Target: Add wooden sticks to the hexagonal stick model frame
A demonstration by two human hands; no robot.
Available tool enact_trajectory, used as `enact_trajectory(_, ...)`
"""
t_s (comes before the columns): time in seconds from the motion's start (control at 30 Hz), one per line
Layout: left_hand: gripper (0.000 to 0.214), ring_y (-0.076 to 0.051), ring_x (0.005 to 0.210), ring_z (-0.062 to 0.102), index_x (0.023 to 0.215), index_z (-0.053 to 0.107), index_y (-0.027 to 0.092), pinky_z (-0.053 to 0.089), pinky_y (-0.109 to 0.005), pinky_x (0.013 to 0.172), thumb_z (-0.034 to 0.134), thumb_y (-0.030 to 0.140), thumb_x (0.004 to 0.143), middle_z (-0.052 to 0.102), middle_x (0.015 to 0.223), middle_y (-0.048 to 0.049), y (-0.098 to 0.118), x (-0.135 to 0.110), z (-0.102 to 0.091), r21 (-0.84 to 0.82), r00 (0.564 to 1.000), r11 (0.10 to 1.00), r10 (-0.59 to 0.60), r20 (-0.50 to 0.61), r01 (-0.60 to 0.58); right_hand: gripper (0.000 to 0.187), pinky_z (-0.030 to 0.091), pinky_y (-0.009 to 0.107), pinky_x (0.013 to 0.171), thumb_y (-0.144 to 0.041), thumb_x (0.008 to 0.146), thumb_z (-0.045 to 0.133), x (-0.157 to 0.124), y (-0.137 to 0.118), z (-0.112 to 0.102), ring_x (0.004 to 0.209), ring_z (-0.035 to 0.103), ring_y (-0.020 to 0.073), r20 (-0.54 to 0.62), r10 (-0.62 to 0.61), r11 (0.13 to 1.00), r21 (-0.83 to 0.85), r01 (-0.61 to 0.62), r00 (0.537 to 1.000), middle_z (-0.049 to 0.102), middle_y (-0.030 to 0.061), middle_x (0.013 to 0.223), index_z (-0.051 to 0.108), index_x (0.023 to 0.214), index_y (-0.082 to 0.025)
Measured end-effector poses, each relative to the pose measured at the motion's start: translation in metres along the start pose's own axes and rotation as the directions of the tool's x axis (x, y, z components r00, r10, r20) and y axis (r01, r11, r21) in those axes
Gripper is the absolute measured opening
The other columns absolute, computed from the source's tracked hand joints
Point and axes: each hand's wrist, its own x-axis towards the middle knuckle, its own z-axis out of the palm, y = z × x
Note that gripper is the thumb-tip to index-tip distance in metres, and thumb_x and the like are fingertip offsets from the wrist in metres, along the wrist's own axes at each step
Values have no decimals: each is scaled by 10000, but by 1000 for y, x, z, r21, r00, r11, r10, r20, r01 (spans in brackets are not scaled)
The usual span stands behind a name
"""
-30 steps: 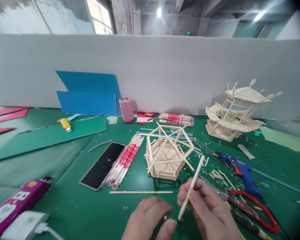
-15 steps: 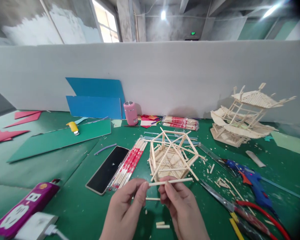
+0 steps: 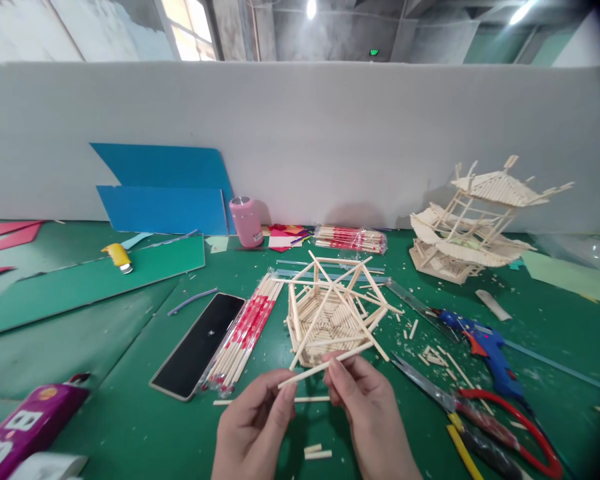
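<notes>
A thin wooden stick [image 3: 307, 373] is held level with a slight tilt, its right end higher. My left hand [image 3: 263, 423] pinches it near its left end between thumb and forefinger. Further along, my right hand [image 3: 367, 413] grips the same stick with closed fingertips. Just beyond both hands stands an open six-sided stick frame [image 3: 325, 327] with a floor of short sticks and crossing sticks on top. Another stick [image 3: 225, 403] lies on the table, partly behind my left hand. Short cut pieces [image 3: 318, 455] rest below, between my wrists.
Left of the frame lie bagged red-banded sticks [image 3: 247, 327] and a phone [image 3: 200, 343]. Scissors [image 3: 440, 397], pliers [image 3: 487, 447] and a blue glue gun [image 3: 485, 343] are at right. A pagoda model [image 3: 470, 233] and pink bottle [image 3: 247, 222] stand behind.
The held stick has slid leftward into my left hand's pinch and now slants more. My view has shifted slightly right and down. The frame stays where it was on the table.
</notes>
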Motion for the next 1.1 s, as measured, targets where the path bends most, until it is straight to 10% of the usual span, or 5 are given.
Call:
enact_trajectory(0.33,110,-99,486,482,715,635,183,396,-164,444,608,287,733,553,548,35,7,-3,3,14,988,996,84,-133,-83,325,319,213,524,-469,739,598,3,-6,0,544,393,90,62,-6,998,-68,10,998,499,-23,575,610,670,-151)
enact_trajectory(0.57,99,-128,583,516,675,581,181,417,-200,539,575,242,753,561,617,17,12,13,-7,255,967,936,254,-20,-241,323,290,204,512,-450,767,581,6,-8,2,532,360,76,69,22,1000,-10,-21,997,482,-33,575,565,642,-154)
enact_trajectory(0.87,146,-124,601,467,693,556,178,385,-211,547,526,274,799,532,637,11,18,35,-14,255,968,939,194,156,-230,309,324,179,512,-454,759,590,10,-8,-2,534,398,66,47,45,998,-44,-43,998,531,-15,605,651,743,-151)
enact_trajectory(1.1,169,-96,539,396,663,566,177,332,-188,489,541,281,794,468,575,42,23,42,-12,95,974,987,112,194,-132,184,356,174,476,-358,796,550,-12,-18,-15,523,472,83,120,-248,900,-338,275,961,558,-17,591,643,733,-212)
